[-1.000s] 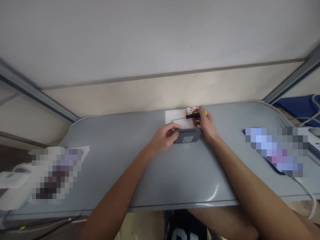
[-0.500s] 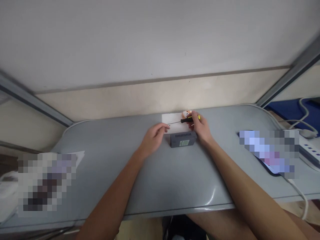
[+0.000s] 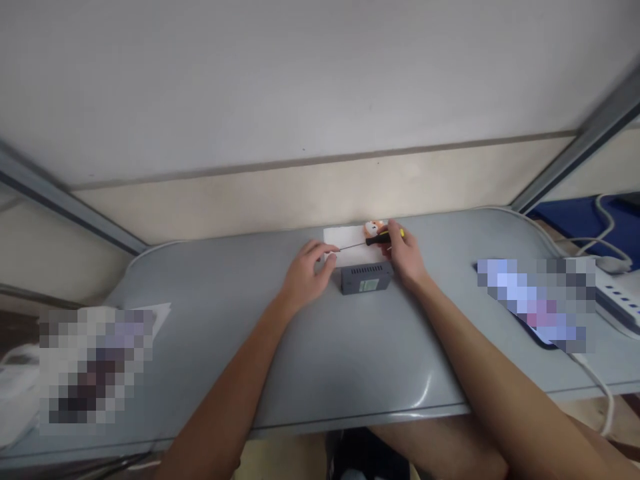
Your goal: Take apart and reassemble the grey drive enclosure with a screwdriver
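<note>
- Table [image 3: 350, 360], grey: top runs from its front edge, nearest you, back to the wall.
- Box [image 3: 365, 280], one: on the table in front of you, standing on a long narrow side, just short of the white sheet. Dark grey, flat and oblong; row of vent slots along the top; pale greenish label on the face toward you. No opening gap can be made out.
- Left hand [image 3: 307, 275], yours: changed within the last second, off the box and now at the screwdriver's tip, thumb and forefinger close together. Whether they pinch anything you cannot tell at this size. Meaning, as judged: attention is on the tip, and the box stands without this hand's support.
- Right hand [image 3: 406, 257], yours: grasping the screwdriver, wrist beside the box's right end; contact there unclear.
- Screwdriver [image 3: 375, 239], one: black and yellow handle, thin shaft pointing left, held above the sheet.
- White sheet [image 3: 345, 236], one: flat behind the box.
- Figurine [image 3: 372, 229], orange and white: at the sheet's far right corner.
- Wall [image 3: 320, 87], pale: behind all.
</note>
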A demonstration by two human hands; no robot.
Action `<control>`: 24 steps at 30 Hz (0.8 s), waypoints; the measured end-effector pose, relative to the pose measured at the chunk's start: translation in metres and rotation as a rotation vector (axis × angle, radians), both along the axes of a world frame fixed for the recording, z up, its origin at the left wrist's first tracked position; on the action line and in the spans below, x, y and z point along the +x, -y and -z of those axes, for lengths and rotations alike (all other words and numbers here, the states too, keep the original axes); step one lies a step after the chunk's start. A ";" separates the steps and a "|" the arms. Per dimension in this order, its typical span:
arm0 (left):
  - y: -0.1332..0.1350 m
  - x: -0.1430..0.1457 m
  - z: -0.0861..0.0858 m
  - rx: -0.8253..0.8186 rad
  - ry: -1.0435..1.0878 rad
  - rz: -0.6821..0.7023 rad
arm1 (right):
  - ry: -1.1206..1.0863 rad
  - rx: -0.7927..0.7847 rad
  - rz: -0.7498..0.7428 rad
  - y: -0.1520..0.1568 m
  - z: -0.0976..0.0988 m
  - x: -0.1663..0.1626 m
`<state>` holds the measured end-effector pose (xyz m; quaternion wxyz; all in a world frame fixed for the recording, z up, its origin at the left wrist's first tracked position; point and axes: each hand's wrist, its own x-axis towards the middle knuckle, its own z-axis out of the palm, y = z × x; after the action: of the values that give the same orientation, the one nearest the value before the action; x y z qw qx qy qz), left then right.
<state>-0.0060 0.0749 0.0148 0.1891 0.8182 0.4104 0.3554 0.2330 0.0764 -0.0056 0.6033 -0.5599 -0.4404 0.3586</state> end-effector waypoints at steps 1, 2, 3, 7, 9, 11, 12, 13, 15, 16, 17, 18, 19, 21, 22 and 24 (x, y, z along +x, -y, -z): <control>0.005 0.002 -0.004 -0.021 0.025 0.050 | -0.007 -0.001 0.005 0.000 0.000 0.000; 0.009 0.005 -0.008 -0.036 0.037 0.103 | -0.021 -0.001 0.015 0.000 -0.001 0.000; 0.014 0.007 -0.011 -0.040 0.041 0.156 | -0.042 0.002 0.028 0.000 -0.002 0.000; 0.025 0.014 -0.013 0.030 0.006 0.275 | -0.208 0.026 0.057 -0.002 -0.008 0.009; 0.025 0.012 -0.014 0.065 -0.030 0.264 | -0.338 0.040 0.069 -0.004 -0.011 0.015; 0.022 0.008 -0.016 0.091 -0.087 0.239 | -0.476 0.063 0.082 -0.005 -0.015 0.020; 0.020 0.005 -0.018 0.110 -0.114 0.228 | -0.537 0.079 0.083 -0.004 -0.018 0.022; 0.019 0.003 -0.020 0.131 -0.133 0.222 | -0.586 0.094 0.078 -0.004 -0.020 0.023; 0.017 0.000 -0.023 0.174 -0.154 0.226 | -0.644 0.115 0.053 -0.001 -0.026 0.024; 0.017 0.000 -0.024 0.192 -0.160 0.234 | -0.659 0.118 0.043 0.000 -0.028 0.024; 0.017 0.001 -0.024 0.209 -0.166 0.243 | -0.668 0.119 0.036 0.001 -0.030 0.024; 0.018 0.002 -0.023 0.227 -0.171 0.253 | -0.675 0.118 0.031 0.003 -0.031 0.023; 0.019 0.004 -0.022 0.248 -0.174 0.260 | -0.680 0.119 0.027 0.004 -0.032 0.022; 0.021 0.008 -0.019 0.306 -0.164 0.257 | -0.685 0.131 0.017 0.005 -0.033 0.020; 0.022 0.011 -0.018 0.339 -0.152 0.250 | -0.682 0.137 0.008 0.006 -0.033 0.020; 0.023 0.014 -0.015 0.400 -0.126 0.232 | -0.667 0.139 -0.009 0.007 -0.034 0.018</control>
<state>0.0085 0.0521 0.0299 0.0368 0.9017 0.2460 0.3538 0.2512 0.0693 0.0281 0.7492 -0.3671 -0.2447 0.4939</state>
